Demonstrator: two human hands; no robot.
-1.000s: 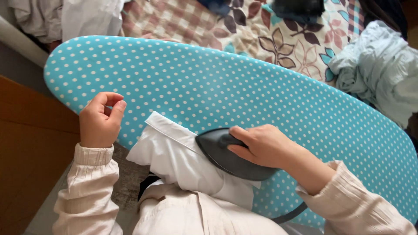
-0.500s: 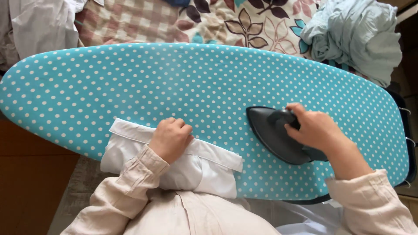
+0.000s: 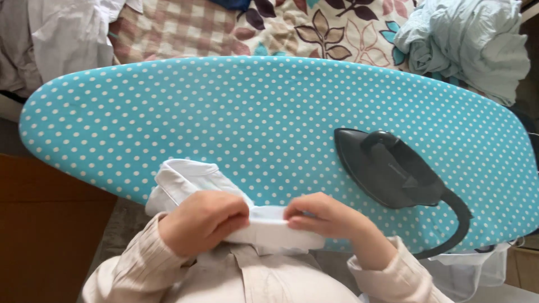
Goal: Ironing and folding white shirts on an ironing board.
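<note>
White cotton fills both grips: the left hand curls its fingers and thumb around a folded white shirt cuff or collar band, pinching the cloth at its left part, while the right hand pinches the same band from the other side, fingertips pressed together on its upper edge. The two hands sit close to each other with a short stretch of the band showing between them. That stretch looks flat and crisp, a narrow strip with a clean edge. To the left of the left hand, the rest of the white garment bunches upward in soft rounded folds, its stitched hem curling over. All of this lies at the near edge of the turquoise ironing board with white polka dots, partly hanging off toward the person's body. Both wrists wear loose cream sleeves with fine creases. Further right, well apart from the hands, a dark grey flat iron rests sole-down on the board, its cord curving off the near edge. Beyond the board lie a leaf-patterned and checked bedspread, a crumpled pale blue cloth at the far right, and white clothing at the far left.
</note>
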